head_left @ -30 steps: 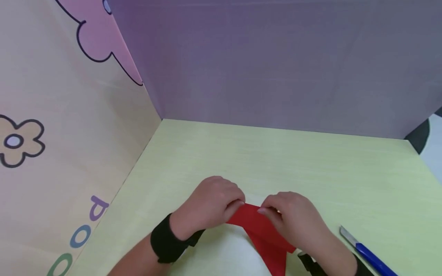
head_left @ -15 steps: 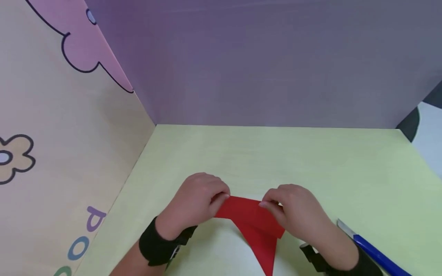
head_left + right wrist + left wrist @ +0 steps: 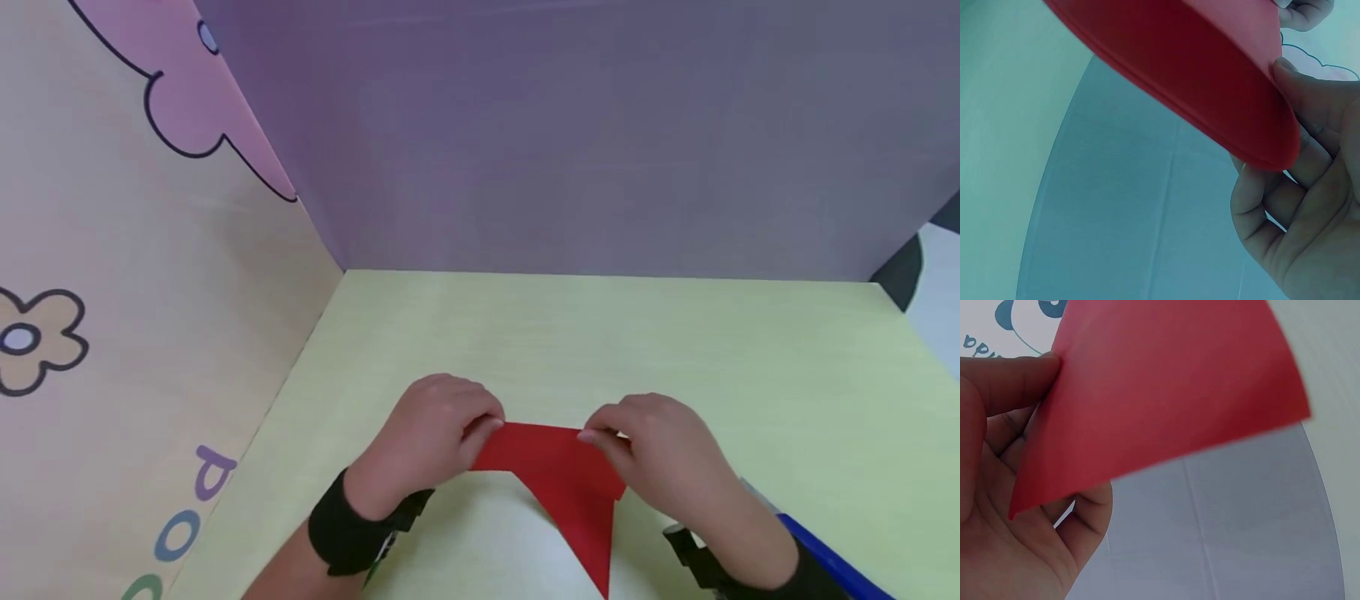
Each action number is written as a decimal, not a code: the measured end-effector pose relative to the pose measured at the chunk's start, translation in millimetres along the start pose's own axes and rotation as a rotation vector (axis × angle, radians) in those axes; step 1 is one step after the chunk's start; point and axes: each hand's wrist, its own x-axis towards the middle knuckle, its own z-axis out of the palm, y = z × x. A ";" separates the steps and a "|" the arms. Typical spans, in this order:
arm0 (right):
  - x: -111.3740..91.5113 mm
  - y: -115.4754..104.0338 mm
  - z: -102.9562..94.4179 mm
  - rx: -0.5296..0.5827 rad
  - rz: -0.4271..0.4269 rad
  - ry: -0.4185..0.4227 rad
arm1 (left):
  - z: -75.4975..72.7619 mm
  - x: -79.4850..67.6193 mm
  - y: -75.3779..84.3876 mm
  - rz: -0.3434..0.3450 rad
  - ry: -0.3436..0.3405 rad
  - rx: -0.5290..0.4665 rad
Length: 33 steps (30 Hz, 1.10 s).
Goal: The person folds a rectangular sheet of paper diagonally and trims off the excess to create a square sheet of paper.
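Observation:
A folded piece of red paper (image 3: 558, 467) is held up between both hands, its pointed lower end hanging toward the front of the table. My left hand (image 3: 442, 433) pinches its upper left edge between thumb and fingers. At the upper right edge, my right hand (image 3: 660, 458) pinches it in the same way. In the left wrist view the red paper (image 3: 1172, 387) shows a flat face with a straight lower edge beside the thumb. The right wrist view shows the paper (image 3: 1197, 81) doubled over, with layered edges and a rounded fold by the fingers.
A blue-handled craft knife (image 3: 825, 554) lies on the pale green table (image 3: 600, 342), partly hidden behind the right forearm. A purple panel (image 3: 585, 142) stands along the back. A panel printed with a flower and letters (image 3: 180, 292) stands on the left.
Both hands have moved slightly apart and up with the red paper, so more of it shows between them. The right forearm now covers part of the knife. The head view has shifted a little.

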 end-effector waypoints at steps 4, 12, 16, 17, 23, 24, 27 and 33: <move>0.2 -0.1 -2.8 0.009 -0.002 -0.006 | -0.3 1.2 0.3 -0.004 -0.001 0.008; -2.5 5.3 -8.4 0.004 0.032 -0.006 | -1.7 -0.9 -3.4 -0.025 0.007 0.034; -2.2 8.5 -8.4 0.012 0.038 -0.006 | -3.9 -1.5 -4.3 -0.027 0.013 0.024; -1.9 9.1 -8.1 0.013 0.037 -0.008 | -4.5 -1.5 -4.3 -0.025 0.014 0.019; -2.6 14.5 -12.2 0.000 0.063 -0.010 | -6.7 -2.6 -5.9 -0.029 0.029 0.008; -2.8 15.6 -13.5 -0.001 0.067 -0.002 | -7.0 -2.7 -6.5 -0.030 0.034 0.010; -3.1 18.0 -16.3 0.005 0.068 0.025 | -7.3 -2.6 -8.4 -0.029 0.044 0.011; -2.4 18.9 -18.5 -0.006 0.063 0.024 | -7.1 -2.1 -9.4 -0.030 0.042 0.008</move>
